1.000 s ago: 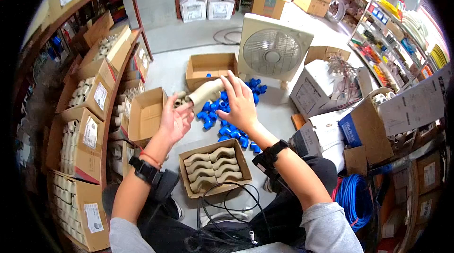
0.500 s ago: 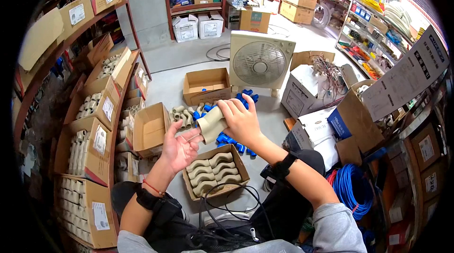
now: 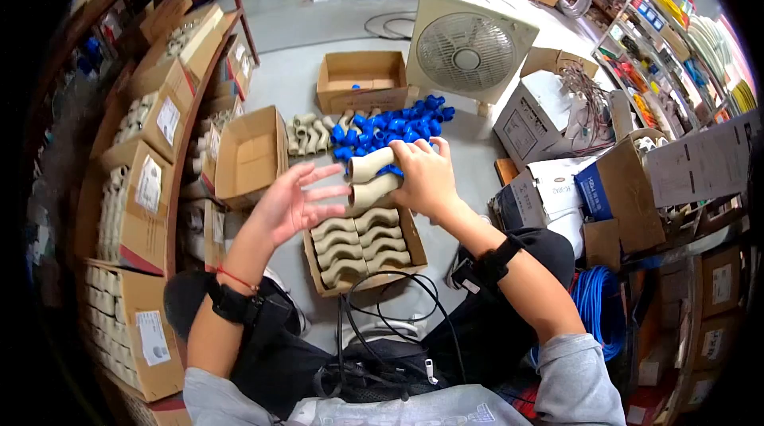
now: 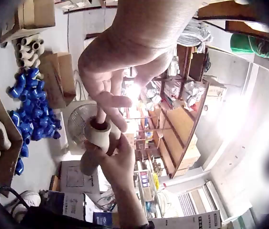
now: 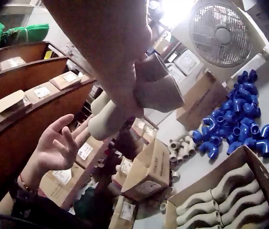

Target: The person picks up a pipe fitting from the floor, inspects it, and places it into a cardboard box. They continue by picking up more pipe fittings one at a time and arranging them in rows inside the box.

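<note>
Two beige S-curved pipe fittings [image 3: 371, 164] lie side by side in my right hand [image 3: 430, 177], which grips them by their right ends, above the far edge of a small carton. My left hand [image 3: 296, 201] is held palm up on the left, fingers spread and mostly straight. In the left wrist view, its fingertips are right at the open mouth of one fitting [image 4: 98, 136]. Below, the carton [image 3: 313, 275] holds two columns of matching curved fittings [image 3: 342, 244], stacked in neat rows. The right wrist view shows the gripped fittings [image 5: 160, 93] from behind the right hand.
Blue elbow fittings [image 3: 402, 125] are heaped on the floor, with loose beige fittings [image 3: 306, 138] beside them. Two open cartons [image 3: 253, 157] stand around the pile. A box fan [image 3: 465, 48] is behind. Shelves with filled boxes [image 3: 151, 330] line the left; a black cable [image 3: 434, 298] loops in front.
My right hand has brought the beige fittings lower, turning their open ends towards my left hand. The left hand has stayed close to those ends. The head view has tilted up, then down again.
</note>
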Available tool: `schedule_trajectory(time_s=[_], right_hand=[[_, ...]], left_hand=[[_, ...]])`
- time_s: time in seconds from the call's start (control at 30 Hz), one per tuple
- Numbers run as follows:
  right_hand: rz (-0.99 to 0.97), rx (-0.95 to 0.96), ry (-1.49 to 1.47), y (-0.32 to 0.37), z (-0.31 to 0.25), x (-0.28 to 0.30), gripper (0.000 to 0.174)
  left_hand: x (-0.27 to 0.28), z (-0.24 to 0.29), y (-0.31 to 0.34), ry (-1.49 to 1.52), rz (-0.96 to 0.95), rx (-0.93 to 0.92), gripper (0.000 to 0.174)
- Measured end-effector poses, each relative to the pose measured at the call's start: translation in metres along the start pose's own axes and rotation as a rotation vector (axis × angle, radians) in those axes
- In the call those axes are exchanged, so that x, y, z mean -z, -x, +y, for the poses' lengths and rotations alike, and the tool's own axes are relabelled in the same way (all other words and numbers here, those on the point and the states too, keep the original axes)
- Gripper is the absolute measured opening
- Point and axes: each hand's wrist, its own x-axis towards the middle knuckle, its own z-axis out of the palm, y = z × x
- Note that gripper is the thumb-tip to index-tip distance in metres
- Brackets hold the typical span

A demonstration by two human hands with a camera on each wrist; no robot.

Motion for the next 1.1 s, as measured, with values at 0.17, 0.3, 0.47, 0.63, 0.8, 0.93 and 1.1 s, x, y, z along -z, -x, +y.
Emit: schedule_trajectory(time_s=[0.17, 0.3, 0.47, 0.63, 0.8, 0.93, 1.1], right_hand=[[-0.383, 0.051, 0.191, 0.012, 0.018, -0.054, 0.049], [-0.621, 0.213, 0.334, 0.036, 0.034, -0.127, 0.053], [-0.709, 0.153, 0.315, 0.074, 0.039, -0.189, 0.053], [-0.651, 0.052, 0.261, 0.095, 0.037, -0.214, 0.050], [-0.602, 0.086, 0.226, 0.097, 0.036, -0.223, 0.049], [-0.547, 0.147, 0.260, 0.106, 0.037, -0.234, 0.055], [-0.555, 0.194, 0.247, 0.110, 0.036, -0.231, 0.058]], left_hand=[[0.008, 0.004, -0.003, 0.047, 0.145, -0.081, 0.045], [0.008, 0.007, 0.006, 0.020, 0.113, -0.127, 0.042], [0.015, 0.008, 0.010, -0.024, 0.147, -0.100, 0.039], [0.025, 0.008, 0.007, -0.012, 0.200, -0.058, 0.036], [0.029, 0.006, 0.002, -0.006, 0.218, -0.039, 0.035], [0.031, 0.004, 0.000, 0.008, 0.213, -0.036, 0.034], [0.032, 0.001, -0.003, -0.017, 0.214, -0.032, 0.034]])
